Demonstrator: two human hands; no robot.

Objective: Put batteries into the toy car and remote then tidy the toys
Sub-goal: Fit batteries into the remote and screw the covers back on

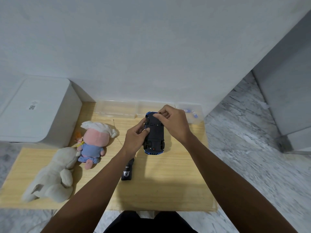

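Toy car (pixel 155 133): blue body, black underside.
Remote (pixel 127 172): black, white emblem.
Doll (pixel 94 142): pink face, white hair, blue outfit.
Plush (pixel 53 175): cream.
Table (pixel 168 182): pale woodgrain.
Floor (pixel 252 148): grey-white marble veining.

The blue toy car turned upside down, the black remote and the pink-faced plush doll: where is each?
Blue toy car (pixel 155 135): head view, on its dark underside.
Black remote (pixel 127 173): head view, on its printed logo end.
Pink-faced plush doll (pixel 94 137): head view, on its pink face.
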